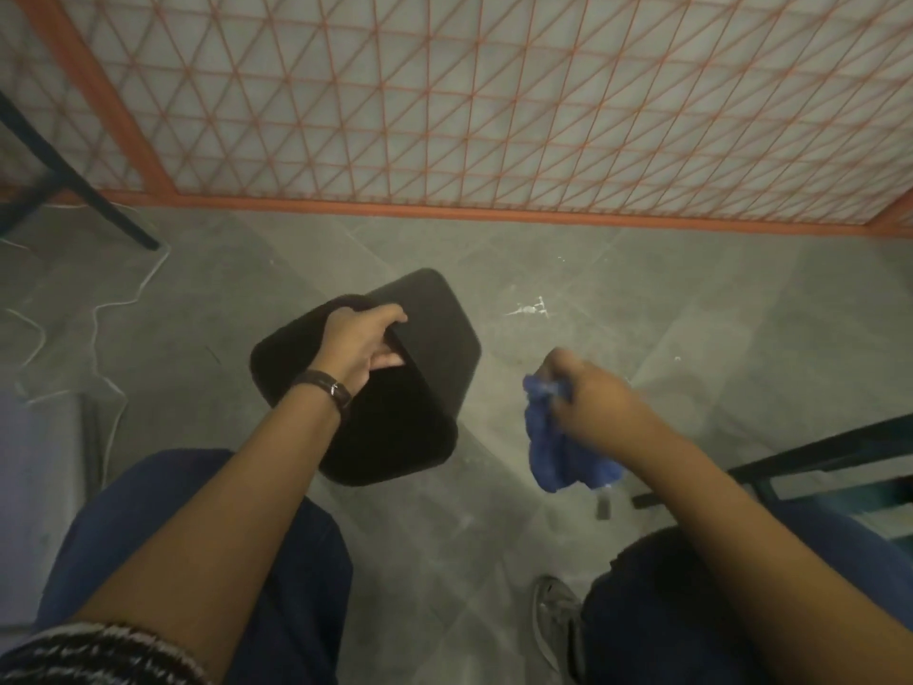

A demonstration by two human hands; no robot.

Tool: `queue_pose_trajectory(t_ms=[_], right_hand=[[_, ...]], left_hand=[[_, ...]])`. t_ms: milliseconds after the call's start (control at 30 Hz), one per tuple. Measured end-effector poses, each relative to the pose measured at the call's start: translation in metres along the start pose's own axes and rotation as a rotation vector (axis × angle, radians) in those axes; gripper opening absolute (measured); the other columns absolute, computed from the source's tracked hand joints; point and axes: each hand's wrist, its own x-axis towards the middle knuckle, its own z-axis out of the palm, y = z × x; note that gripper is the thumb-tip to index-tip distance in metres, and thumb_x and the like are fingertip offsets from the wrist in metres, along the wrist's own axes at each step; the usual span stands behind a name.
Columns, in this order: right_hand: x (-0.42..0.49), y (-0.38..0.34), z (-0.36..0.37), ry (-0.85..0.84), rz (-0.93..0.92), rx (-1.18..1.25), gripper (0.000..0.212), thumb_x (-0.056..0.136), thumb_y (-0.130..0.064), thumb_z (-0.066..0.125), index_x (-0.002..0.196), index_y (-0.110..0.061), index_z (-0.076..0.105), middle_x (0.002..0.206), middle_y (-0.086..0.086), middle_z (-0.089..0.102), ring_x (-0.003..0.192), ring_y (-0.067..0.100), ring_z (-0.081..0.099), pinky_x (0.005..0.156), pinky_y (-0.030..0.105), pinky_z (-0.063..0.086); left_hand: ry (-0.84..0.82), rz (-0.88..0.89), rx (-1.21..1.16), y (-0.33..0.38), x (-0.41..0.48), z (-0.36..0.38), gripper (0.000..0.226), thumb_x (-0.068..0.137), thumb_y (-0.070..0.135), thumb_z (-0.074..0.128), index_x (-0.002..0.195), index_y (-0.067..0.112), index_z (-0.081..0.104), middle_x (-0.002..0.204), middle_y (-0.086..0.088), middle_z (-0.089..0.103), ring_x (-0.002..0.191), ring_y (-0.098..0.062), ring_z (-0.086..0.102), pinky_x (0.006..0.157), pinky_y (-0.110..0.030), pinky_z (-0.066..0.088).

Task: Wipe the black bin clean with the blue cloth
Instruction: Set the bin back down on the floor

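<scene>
The black bin [430, 333] is held off the grey floor in the middle of the view, tilted, its dark opening facing me. My left hand [360, 343] grips its far rim, fingers curled over the edge and into the opening. A dark band sits on that wrist. To the right, apart from the bin, my right hand [588, 388] is closed around the crumpled blue cloth [558, 447], which hangs down below the fist. The cloth does not touch the bin.
An orange-framed wire mesh panel [494, 116] stands along the far side. A white cord [99, 318] trails over the floor at left, by dark furniture legs [74, 180]. A dark frame [815, 457] sits at right. My knees and a shoe [553, 620] fill the foreground.
</scene>
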Motion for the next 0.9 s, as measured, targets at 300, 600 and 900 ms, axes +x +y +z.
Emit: queue_pose_trajectory(t_ms=[300, 600, 900], right_hand=[[0.03, 0.03, -0.014, -0.351, 0.121, 1.506, 0.032, 0.072, -0.014, 0.044, 0.102, -0.009, 0.049, 0.104, 0.011, 0.053, 0.097, 0.025, 0.053, 0.081, 0.034, 0.042], [0.074, 0.065, 0.007, 0.117, 0.309, 1.012, 0.019, 0.076, -0.014, 0.072, 0.092, -0.007, 0.066, 0.08, 0.003, 0.07, 0.077, 0.015, 0.069, 0.064, 0.024, 0.051], [0.101, 0.071, 0.015, 0.296, 0.409, 0.88, 0.03, 0.087, -0.027, 0.062, 0.104, -0.022, 0.038, 0.085, -0.007, 0.055, 0.084, 0.017, 0.061, 0.084, 0.046, 0.052]], left_hand=[[0.136, -0.112, 0.409, -0.079, 0.056, 0.035, 0.039, 0.085, 0.014, 0.062, 0.115, -0.011, 0.055, 0.106, -0.026, 0.063, 0.075, -0.037, 0.065, 0.03, -0.024, 0.047], [0.094, -0.266, 0.773, -0.133, 0.131, 0.077, 0.028, 0.087, 0.017, 0.06, 0.094, -0.01, 0.059, 0.09, -0.022, 0.064, 0.079, -0.037, 0.065, 0.061, -0.04, 0.055], [0.024, -0.107, 0.93, -0.164, 0.182, 0.111, 0.026, 0.084, 0.014, 0.054, 0.079, -0.009, 0.063, 0.074, -0.023, 0.065, 0.074, -0.039, 0.066, 0.071, -0.04, 0.057]])
